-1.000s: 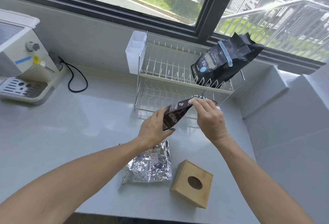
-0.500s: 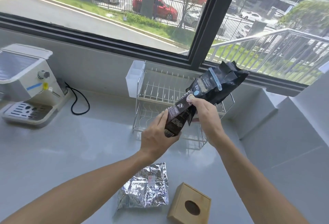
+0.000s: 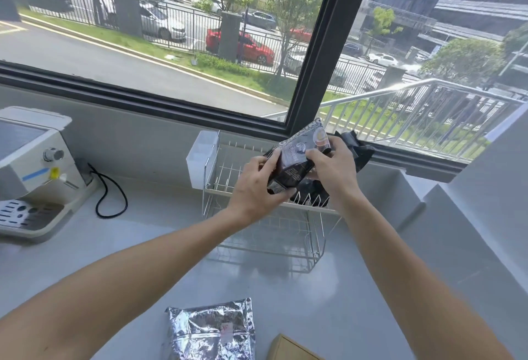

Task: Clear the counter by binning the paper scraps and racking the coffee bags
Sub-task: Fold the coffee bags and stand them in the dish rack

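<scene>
Higher now over the rack (image 3: pixel 258 241): one dark coffee bag (image 3: pixel 297 164), two hands.

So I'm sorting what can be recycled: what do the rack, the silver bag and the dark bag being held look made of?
The rack looks like thin metal wire with a pale coating, going by its slim welded rods. The silver bag looks like metallic foil: crinkled, mirror-bright glints. The dark bag, gripped by the left hand and right hand, seems a glossy printed plastic or foil laminate; I can't tell which.

Dark coffee bag (image 3: pixel 297 159) — tilted, above rack (image 3: pixel 265 241)
</scene>
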